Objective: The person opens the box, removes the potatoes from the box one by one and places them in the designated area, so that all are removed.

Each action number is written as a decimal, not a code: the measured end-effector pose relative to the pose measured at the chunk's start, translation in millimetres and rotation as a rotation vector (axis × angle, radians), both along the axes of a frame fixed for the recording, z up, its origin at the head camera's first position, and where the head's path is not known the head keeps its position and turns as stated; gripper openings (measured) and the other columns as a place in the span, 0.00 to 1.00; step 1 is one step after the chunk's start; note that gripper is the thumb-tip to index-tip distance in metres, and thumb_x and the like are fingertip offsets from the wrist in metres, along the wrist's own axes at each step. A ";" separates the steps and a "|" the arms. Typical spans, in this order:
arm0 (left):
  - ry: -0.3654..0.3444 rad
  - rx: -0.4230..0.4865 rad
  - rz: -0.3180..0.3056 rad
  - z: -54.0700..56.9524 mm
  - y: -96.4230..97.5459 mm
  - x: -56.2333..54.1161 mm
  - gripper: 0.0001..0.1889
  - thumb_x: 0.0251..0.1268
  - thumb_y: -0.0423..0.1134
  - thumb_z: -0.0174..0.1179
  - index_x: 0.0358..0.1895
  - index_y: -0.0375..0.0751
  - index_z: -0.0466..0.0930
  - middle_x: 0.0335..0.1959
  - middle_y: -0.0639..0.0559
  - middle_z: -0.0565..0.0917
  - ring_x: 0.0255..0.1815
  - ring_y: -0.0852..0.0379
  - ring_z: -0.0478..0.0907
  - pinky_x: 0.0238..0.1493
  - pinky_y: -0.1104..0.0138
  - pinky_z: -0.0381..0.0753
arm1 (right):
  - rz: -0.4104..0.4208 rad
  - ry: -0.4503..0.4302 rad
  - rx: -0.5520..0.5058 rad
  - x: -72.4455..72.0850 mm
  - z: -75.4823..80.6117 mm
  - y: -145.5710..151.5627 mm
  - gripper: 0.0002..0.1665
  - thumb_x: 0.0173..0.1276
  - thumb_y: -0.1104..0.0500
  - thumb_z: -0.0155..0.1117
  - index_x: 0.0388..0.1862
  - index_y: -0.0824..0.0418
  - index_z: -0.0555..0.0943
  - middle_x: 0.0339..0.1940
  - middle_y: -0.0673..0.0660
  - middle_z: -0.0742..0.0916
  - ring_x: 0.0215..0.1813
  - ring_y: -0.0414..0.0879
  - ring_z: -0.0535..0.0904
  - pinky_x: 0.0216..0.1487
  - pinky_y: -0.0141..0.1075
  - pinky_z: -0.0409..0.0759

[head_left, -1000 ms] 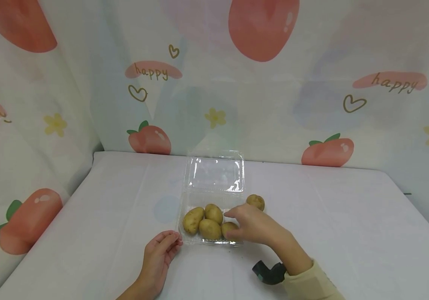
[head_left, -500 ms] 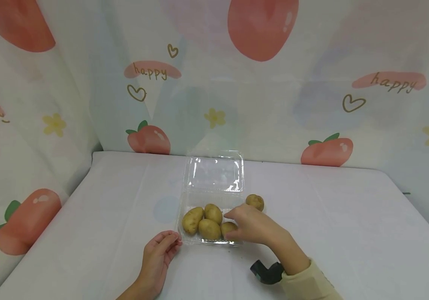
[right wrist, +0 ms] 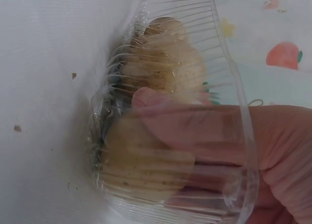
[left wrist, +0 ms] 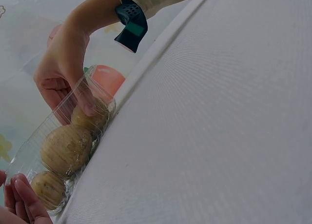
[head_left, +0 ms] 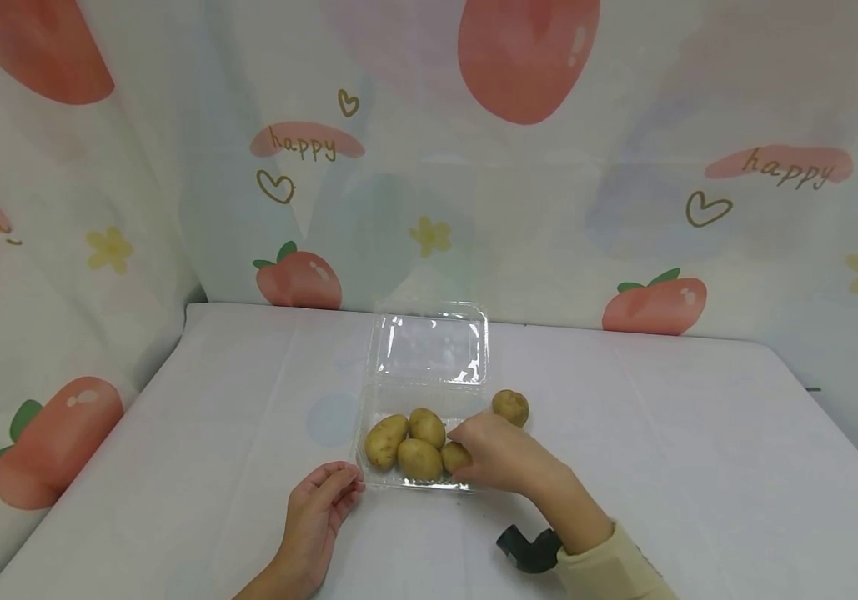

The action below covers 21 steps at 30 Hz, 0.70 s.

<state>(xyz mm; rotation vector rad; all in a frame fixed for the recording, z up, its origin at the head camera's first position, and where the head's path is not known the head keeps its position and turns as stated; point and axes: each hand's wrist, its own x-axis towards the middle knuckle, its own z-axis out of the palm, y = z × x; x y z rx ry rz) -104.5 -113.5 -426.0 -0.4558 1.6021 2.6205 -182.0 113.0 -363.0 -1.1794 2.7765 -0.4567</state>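
A clear plastic clamshell container lies with its lid folded back. Inside it are a long potato, a rounder potato behind and another potato at the front. My right hand reaches into the front right corner and grips a potato, with the thumb seen through the clear wall in the right wrist view. At the front left corner my left hand pinches the container's rim between thumb and fingers.
One more potato lies on the white tablecloth, just outside the container's right side. A black curved wrist mount sits by the right sleeve. A printed curtain hangs behind the table.
My right hand has moved slightly left, its fingers drawn closer around the corner potato. The left hand and the container have stayed in place.
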 end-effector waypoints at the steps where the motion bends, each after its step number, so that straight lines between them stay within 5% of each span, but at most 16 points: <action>1: -0.001 -0.002 -0.001 0.2 0.1 0.0 0.03 0.62 0.33 0.55 0.35 0.36 0.74 0.31 0.51 0.77 0.33 0.60 0.76 0.40 0.71 0.76 | -0.006 0.001 0.000 0.4 -0.2 -0.4 0.13 0.43 0.60 0.74 0.20 0.55 0.75 0.14 0.41 0.69 0.20 0.36 0.61 0.21 0.30 0.62; 21: -0.005 -0.014 0.001 -0.5 0.0 -0.1 0.03 0.63 0.33 0.54 0.35 0.36 0.74 0.31 0.51 0.77 0.34 0.60 0.76 0.40 0.70 0.76 | 0.003 0.008 -0.015 -0.4 -2.6 -2.0 0.14 0.42 0.63 0.73 0.17 0.55 0.74 0.13 0.42 0.66 0.19 0.36 0.59 0.20 0.30 0.60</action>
